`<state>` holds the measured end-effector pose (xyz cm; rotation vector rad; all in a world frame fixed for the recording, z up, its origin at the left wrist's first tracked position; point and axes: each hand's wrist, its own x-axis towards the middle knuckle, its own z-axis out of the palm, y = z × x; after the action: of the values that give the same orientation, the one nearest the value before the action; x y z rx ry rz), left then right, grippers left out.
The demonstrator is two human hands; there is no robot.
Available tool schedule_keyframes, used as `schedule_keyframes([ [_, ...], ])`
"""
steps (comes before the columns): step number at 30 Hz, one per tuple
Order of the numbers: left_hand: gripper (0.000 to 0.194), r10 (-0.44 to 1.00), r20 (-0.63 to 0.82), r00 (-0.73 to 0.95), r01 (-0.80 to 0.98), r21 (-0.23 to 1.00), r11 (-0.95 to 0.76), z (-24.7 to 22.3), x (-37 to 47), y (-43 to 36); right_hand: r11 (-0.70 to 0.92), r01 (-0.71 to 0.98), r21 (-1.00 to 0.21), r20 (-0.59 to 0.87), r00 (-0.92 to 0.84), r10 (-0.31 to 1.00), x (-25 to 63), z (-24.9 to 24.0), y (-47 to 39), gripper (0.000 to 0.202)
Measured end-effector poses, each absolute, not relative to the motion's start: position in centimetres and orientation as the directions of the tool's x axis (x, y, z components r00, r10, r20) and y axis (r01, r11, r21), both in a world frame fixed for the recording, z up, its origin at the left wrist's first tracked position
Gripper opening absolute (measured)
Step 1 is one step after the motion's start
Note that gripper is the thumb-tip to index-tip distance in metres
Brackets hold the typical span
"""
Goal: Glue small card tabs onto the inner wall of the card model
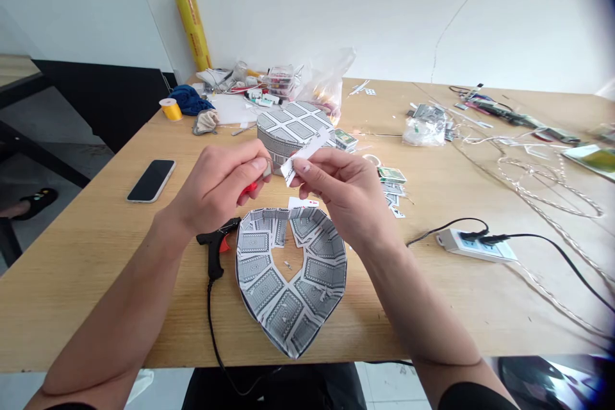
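The card box (294,120) blocks the way beyond the right hand (342,192); bare tabletop (103,224) beside the phone (152,180) leaves room.

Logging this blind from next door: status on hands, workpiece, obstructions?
Right hand pinching white card strip; left hand gripping red object, mostly hidden. Playing-card frame below hands in view. Glue gun close beside it, left.

hands (348,195), the right pinching a white strip (313,148)
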<state>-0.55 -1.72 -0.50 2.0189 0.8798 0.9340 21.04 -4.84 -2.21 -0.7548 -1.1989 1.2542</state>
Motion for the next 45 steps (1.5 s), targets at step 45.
schedule_keyframes([
  [45, 0.029, 0.782, 0.416, 0.465, 0.318, 0.746, -0.586, -0.9, -0.1, -1.9, 0.204, -0.245, -0.948, 0.239, -0.126, 0.963, 21.2, -2.2, -4.9, 0.017],
])
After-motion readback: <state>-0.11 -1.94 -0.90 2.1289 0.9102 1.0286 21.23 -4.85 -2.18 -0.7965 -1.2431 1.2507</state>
